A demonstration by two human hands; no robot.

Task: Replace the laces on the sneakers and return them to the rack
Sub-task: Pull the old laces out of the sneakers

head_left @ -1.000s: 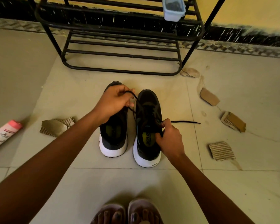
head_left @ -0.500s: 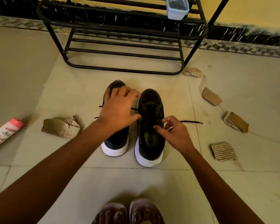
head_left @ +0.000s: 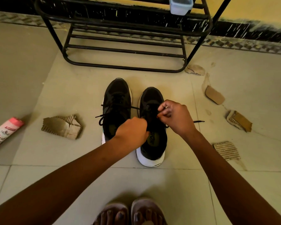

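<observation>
Head view, looking down: a pale tiled floor (head_left: 71, 88) fills the frame, and a black metal rack (head_left: 123, 67) stands against the wall at the top. Two black, white-soled sneakers sit side by side in the middle, toes towards the rack and well short of it.

Both bare arms reach to the right sneaker (head_left: 152, 148). The right hand (head_left: 175, 116) hovers over its eyelets, fingers curled and pinching the black lace (head_left: 199, 121), whose free end trails onto the tile beside the shoe. The left hand (head_left: 131, 132) is balled at the shoe's tongue. Its fingers are tucked under, so I cannot tell what they grip. The left sneaker (head_left: 117, 98) looks laced, with its loose lace ends (head_left: 101, 118) spilling off its outer side.

The step appears to be threading or tightening the right shoe's lace. Doing it well likely means steadying the shoe with the left hand, pulling each crossing snug and even, and keeping the tips level for tying.

There is bare tile between the toes and the rack's lowest shelf, giving a straight path forward. Its low front rail must be cleared by lifting the shoes. Torn cardboard scraps lie on both sides, the largest (head_left: 62, 126) near the left sneaker and others (head_left: 226, 150) to the right. A pink tube (head_left: 5, 132) lies at the far left edge. A small plastic tub (head_left: 181, 5) sits on an upper shelf.
</observation>
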